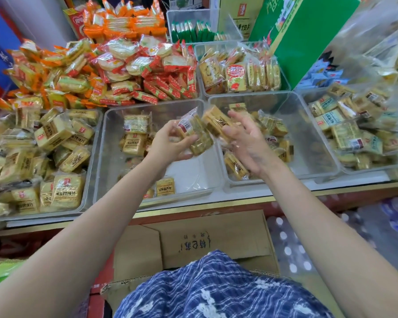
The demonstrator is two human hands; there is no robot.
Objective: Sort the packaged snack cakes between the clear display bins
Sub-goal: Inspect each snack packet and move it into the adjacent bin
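Right now my left hand (pixel 170 143) has its fingers curled around a speckled snack cake (pixel 197 134), held above the near-empty middle bin (pixel 106 157). Just right of those fingertips, my right hand (pixel 244 143) pinches a plain cake (pixel 216 123) only loosely, fingers half spread. I judge that its slick wrapper could slip and drop it into the wrong bin.

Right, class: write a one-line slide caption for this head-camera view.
Left hand and right hand each hold a packaged snack cake above two clear display bins.
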